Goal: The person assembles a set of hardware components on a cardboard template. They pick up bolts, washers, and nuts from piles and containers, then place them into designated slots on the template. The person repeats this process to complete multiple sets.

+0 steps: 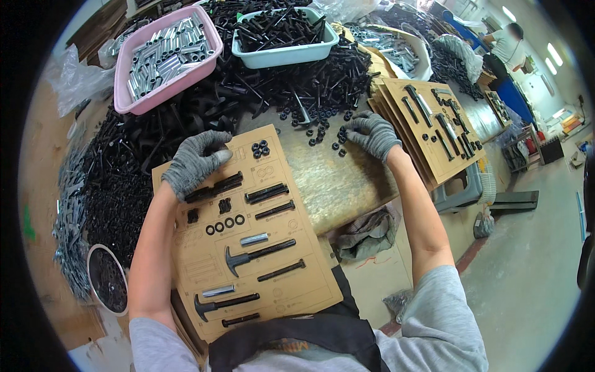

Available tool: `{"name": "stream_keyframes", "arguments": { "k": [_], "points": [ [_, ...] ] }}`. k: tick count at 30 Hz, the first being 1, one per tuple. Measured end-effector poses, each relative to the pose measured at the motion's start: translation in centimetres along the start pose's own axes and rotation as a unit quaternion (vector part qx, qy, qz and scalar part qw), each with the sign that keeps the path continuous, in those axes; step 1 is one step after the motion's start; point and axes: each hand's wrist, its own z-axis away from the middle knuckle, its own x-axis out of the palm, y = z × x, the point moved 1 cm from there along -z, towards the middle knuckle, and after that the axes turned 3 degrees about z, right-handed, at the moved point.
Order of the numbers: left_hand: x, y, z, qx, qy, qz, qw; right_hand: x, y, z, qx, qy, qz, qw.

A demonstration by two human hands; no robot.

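Observation:
My left hand [201, 160], in a grey knit glove, is above the upper left of a printed cardboard sheet [192, 266], its fingers curved and apart from the thumb. Nothing shows between them. Long black bolts [217, 188] lie just below that hand. Also on the sheet are black nuts [261, 149], a row of washers [225, 224], silver sleeves [254, 239] and T-headed black bolts [260, 255]. At the edge of a group of loose nuts [320, 131] on the worktable, my gloved right hand [374, 133] has its fingers bent and spread beside the nuts.
Behind the sheet rises a heap of black bolts [266, 87]. A pink tub [121, 80] of silver sleeves and a pale blue tub [285, 57] of black bolts stand on it. A stack of loaded cardboard sheets [434, 158] is at the right. A person [508, 46] stands far right.

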Motion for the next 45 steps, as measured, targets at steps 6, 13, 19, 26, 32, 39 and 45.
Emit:
{"name": "stream_keyframes", "arguments": {
  "k": [6,13,19,26,32,39,45],
  "points": [
    [-2.8,-0.9,7.8,-0.011,0.097,-0.037,0.995,1.1,0.2,1.4,-0.020,0.034,0.069,0.997],
    [-7.8,-8.5,17.3,-0.059,0.271,0.097,0.956,-0.3,-0.5,-0.4,0.031,-0.171,0.039,0.984],
    [-5.5,-12.5,21.0,-0.054,0.334,0.101,0.935,1.4,-1.2,1.2,0.083,-0.114,-0.079,0.987],
    [-3.7,-15.2,21.9,-0.041,0.434,0.093,0.895,1.7,-15.9,-1.3,-0.163,-0.122,-0.122,0.971],
    [-4.1,-16.3,22.6,-0.008,0.434,-0.112,0.894,4.1,-17.7,-2.3,-0.204,-0.195,-0.050,0.958],
    [-3.9,-16.5,22.0,0.003,0.432,-0.089,0.897,0.1,-3.9,-2.3,0.018,-0.109,0.101,0.989],
    [-3.9,-15.2,21.7,-0.003,0.418,-0.139,0.898,1.0,-0.6,-1.2,0.023,-0.125,0.123,0.984]
  ]
}}
